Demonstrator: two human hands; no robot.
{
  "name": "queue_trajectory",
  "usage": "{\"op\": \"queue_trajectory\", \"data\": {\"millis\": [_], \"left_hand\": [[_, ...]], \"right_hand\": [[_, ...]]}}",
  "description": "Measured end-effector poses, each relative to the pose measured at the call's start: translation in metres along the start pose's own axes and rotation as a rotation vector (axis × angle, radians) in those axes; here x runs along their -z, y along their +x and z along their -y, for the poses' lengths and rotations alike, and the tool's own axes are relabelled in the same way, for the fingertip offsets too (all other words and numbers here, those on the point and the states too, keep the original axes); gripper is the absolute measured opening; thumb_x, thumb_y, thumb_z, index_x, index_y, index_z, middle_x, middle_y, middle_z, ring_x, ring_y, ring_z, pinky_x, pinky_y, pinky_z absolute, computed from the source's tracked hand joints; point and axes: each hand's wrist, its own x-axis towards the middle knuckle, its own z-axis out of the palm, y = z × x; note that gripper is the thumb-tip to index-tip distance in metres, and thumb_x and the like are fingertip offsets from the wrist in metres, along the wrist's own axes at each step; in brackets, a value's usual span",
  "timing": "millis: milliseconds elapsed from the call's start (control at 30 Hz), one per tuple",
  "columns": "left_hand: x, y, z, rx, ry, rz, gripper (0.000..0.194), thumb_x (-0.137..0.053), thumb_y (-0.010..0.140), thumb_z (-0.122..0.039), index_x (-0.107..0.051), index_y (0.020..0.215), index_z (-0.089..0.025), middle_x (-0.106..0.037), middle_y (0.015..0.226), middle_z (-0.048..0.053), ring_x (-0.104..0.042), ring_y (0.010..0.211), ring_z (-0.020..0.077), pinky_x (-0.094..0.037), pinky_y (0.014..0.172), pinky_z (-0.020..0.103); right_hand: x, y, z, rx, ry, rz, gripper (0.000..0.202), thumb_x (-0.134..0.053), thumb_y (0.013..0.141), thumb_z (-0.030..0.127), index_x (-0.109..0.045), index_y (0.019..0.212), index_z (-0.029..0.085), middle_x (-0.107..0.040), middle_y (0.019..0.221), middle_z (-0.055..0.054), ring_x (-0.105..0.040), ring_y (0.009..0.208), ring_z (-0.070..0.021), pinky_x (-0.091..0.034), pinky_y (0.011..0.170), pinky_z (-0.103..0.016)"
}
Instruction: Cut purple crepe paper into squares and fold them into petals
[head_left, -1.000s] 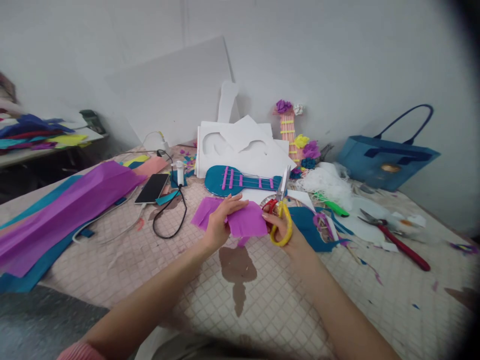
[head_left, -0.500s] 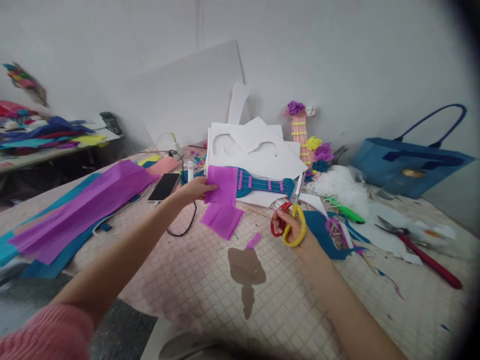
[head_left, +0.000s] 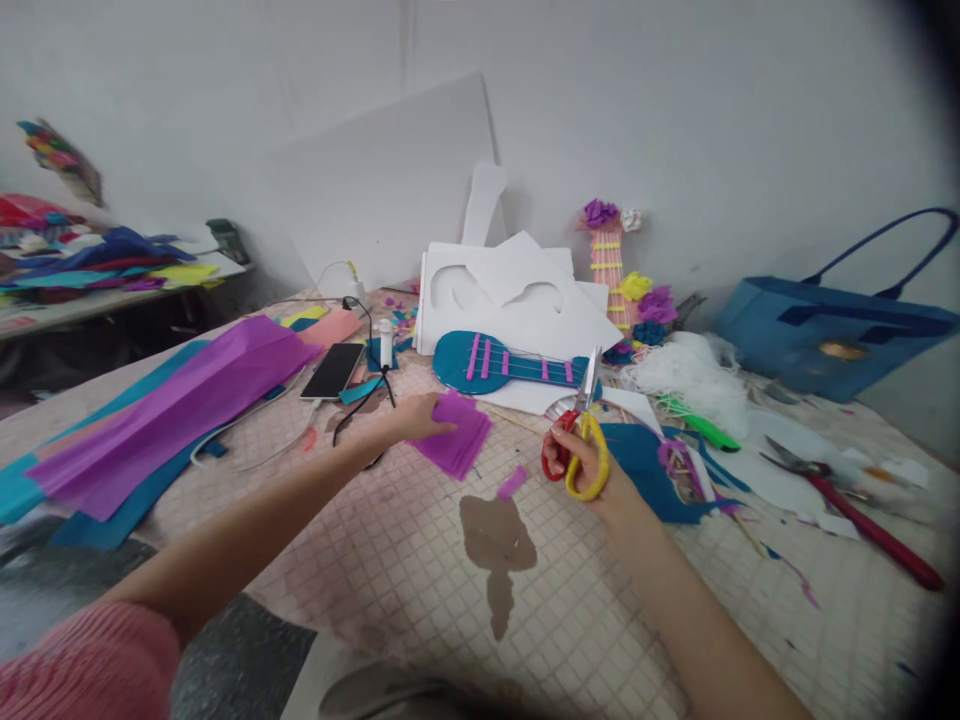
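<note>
A person's left hand (head_left: 424, 417) reaches across a tile-patterned tabletop (head_left: 375, 570) to a small stack of purple paper (head_left: 463, 436), its fingers over the stack's left edge; whether they pinch the sheets or merely rest on them cannot be told. The right hand (head_left: 586, 450) grasps a pair of scissors (head_left: 587, 388) by red and yellow handles, blades pointed toward the back of the table. The paper lies flat between the two hands, touching the left and apart from the right, with a loose purple strip (head_left: 512, 483) lying in the gap near the stack. Just beyond the paper sits a teal guitar-shaped piece (head_left: 525, 370) crossed with purple bars, backed by white cut-out boards (head_left: 517, 290). A phone (head_left: 332, 371) lies left of the stack; a cut teal sheet (head_left: 637, 470) lies right of the scissors.
</note>
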Motion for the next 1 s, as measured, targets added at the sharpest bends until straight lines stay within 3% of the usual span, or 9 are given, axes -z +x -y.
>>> {"op": "queue_trajectory", "data": {"millis": [133,233,467,600,700,767,867,1000], "left_hand": [[-0.01,-0.002,0.002,-0.027,0.054,-0.095,0.032,-0.055,0.091,-0.032,-0.054,0.119,-0.016,-0.056,0.119,0.01,-0.059,0.101,0.0213,-0.051,0.085,0.042],[-0.012,0.0,0.005,-0.052,0.071,-0.09,0.031,-0.055,0.091,-0.033,-0.055,0.118,-0.016,-0.057,0.119,0.009,-0.059,0.101,0.022,-0.051,0.085,0.041],[0.01,0.016,0.012,-0.064,0.097,-0.055,0.032,-0.056,0.09,-0.035,-0.057,0.114,-0.013,-0.058,0.115,0.006,-0.06,0.099,0.0242,-0.053,0.082,0.04],[0.014,0.01,0.01,-0.077,0.186,-0.155,0.038,-0.067,0.08,-0.031,-0.059,0.111,-0.012,-0.061,0.108,0.009,-0.059,0.098,0.0278,-0.05,0.084,0.041],[0.007,-0.007,0.003,-0.143,0.266,-0.315,0.054,-0.063,0.077,-0.021,-0.047,0.127,-0.011,-0.054,0.12,0.016,-0.049,0.113,0.0357,-0.04,0.094,0.047],[-0.002,-0.021,-0.003,-0.226,0.307,-0.361,0.047,-0.052,0.083,-0.017,-0.045,0.13,-0.012,-0.048,0.127,0.018,-0.044,0.119,0.0352,-0.035,0.099,0.049],[-0.017,-0.033,-0.006,-0.356,0.349,-0.292,0.027,-0.048,0.085,-0.016,-0.062,0.108,-0.015,-0.058,0.113,0.013,-0.053,0.108,0.0281,-0.038,0.097,0.042],[-0.033,-0.034,-0.003,-0.443,0.389,-0.231,0.02,-0.054,0.081,-0.015,-0.067,0.095,-0.018,-0.063,0.102,0.009,-0.059,0.095,0.0236,-0.045,0.088,0.036]], "right_hand": [[0.002,0.001,-0.001,-0.008,-0.004,0.013,0.034,-0.08,0.061,0.039,-0.054,0.074,0.022,-0.06,0.061,0.003,-0.047,0.043,-0.0097,-0.032,0.037,-0.022],[0.002,0.001,-0.001,-0.008,-0.006,0.012,0.035,-0.08,0.06,0.039,-0.053,0.073,0.021,-0.061,0.061,0.003,-0.048,0.043,-0.0091,-0.032,0.037,-0.022],[0.0,-0.002,0.001,-0.032,-0.035,0.006,0.036,-0.079,0.06,0.041,-0.053,0.074,0.021,-0.061,0.063,0.003,-0.049,0.044,-0.0091,-0.034,0.037,-0.021],[-0.001,-0.006,0.004,-0.042,-0.086,0.0,0.035,-0.078,0.062,0.042,-0.053,0.075,0.021,-0.062,0.062,0.003,-0.049,0.043,-0.008,-0.034,0.037,-0.019],[-0.003,-0.009,0.007,-0.044,-0.132,-0.001,0.034,-0.078,0.063,0.041,-0.053,0.074,0.02,-0.063,0.062,0.002,-0.05,0.043,-0.0075,-0.034,0.037,-0.018],[-0.004,-0.01,0.008,-0.043,-0.165,-0.009,0.034,-0.079,0.061,0.04,-0.053,0.072,0.019,-0.062,0.061,0.003,-0.05,0.044,-0.0074,-0.034,0.037,-0.018],[-0.008,-0.011,0.008,-0.043,-0.211,-0.036,0.036,-0.081,0.058,0.038,-0.052,0.07,0.019,-0.06,0.058,0.004,-0.05,0.043,-0.0071,-0.033,0.037,-0.017],[-0.011,-0.013,0.009,-0.046,-0.258,-0.068,0.038,-0.083,0.055,0.038,-0.052,0.069,0.019,-0.058,0.055,0.005,-0.05,0.043,-0.0072,-0.031,0.037,-0.017]]}}
